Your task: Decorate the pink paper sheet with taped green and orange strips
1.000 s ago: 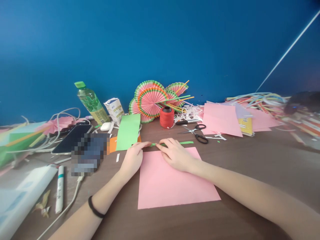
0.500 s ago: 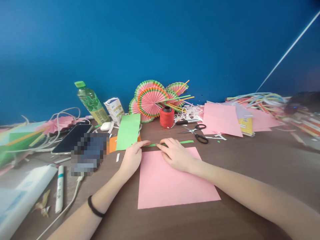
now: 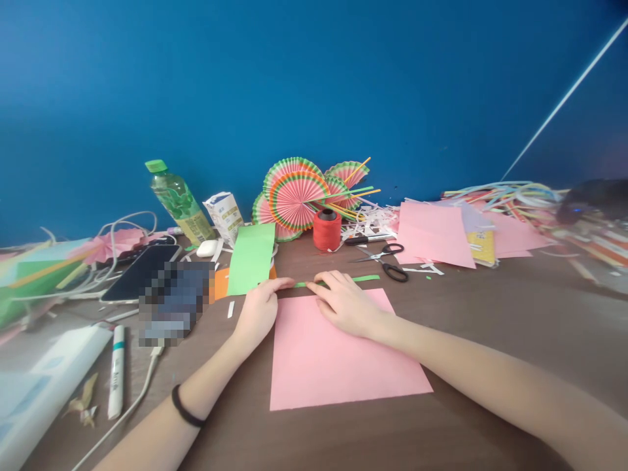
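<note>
Lying flat: a long, thin strip of bright green paper (image 3: 367, 279) along the far edge of a large pink paper sheet (image 3: 343, 366)

Both bare hands rest low over the brown wood-look table (image 3: 294, 438). The left hand (image 3: 260, 311) lies by the sheet's far left corner, its fingers together and stretched toward the strip, fingertips touching it. The right hand (image 3: 347, 306) lies over the sheet, fingers bent and close together, tips on the strip near its middle. A short stretch of green shows between the hands, and more runs out beyond the right one. Whether either hand pinches the paper or only presses it, I cannot tell.

A black elastic band (image 3: 185, 409) circles the left wrist. Beyond the hands stand a red thread spool (image 3: 327, 234) and pleated pink, green and orange paper fans (image 3: 300, 201). Black-handled scissors (image 3: 377, 256) lie with blades parted near the spool. A green rectangular sheet of paper (image 3: 252, 260) lies beyond the left hand, partly over an orange piece of paper (image 3: 222, 286).
</note>
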A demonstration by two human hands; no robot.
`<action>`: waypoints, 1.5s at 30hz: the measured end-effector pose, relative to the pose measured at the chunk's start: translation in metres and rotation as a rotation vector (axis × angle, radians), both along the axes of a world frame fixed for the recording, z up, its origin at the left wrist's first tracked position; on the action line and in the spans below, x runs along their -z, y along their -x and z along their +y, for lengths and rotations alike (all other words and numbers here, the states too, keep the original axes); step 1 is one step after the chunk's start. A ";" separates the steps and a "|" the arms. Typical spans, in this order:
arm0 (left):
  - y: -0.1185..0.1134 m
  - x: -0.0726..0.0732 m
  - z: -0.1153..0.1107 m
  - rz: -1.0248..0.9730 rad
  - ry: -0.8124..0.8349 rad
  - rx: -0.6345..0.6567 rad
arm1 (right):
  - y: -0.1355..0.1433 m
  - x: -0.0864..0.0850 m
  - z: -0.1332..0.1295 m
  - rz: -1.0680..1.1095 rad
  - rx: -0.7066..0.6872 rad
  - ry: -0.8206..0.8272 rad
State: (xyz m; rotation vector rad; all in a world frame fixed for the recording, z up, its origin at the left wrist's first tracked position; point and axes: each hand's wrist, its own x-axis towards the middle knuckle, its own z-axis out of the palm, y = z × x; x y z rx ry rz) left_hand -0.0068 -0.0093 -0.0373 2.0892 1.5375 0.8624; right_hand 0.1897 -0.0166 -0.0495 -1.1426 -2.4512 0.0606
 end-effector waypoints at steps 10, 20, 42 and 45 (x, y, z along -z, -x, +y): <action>0.001 0.001 0.000 0.007 0.001 0.000 | 0.000 0.000 0.000 0.001 0.002 0.001; 0.003 0.004 0.002 -0.046 0.034 -0.003 | 0.000 0.000 0.000 -0.004 -0.001 -0.003; 0.002 -0.013 0.004 0.441 -0.304 -0.028 | 0.002 -0.003 -0.001 0.019 0.036 0.028; 0.009 -0.015 0.010 0.663 -0.370 -0.097 | 0.001 -0.004 0.000 0.003 0.055 0.017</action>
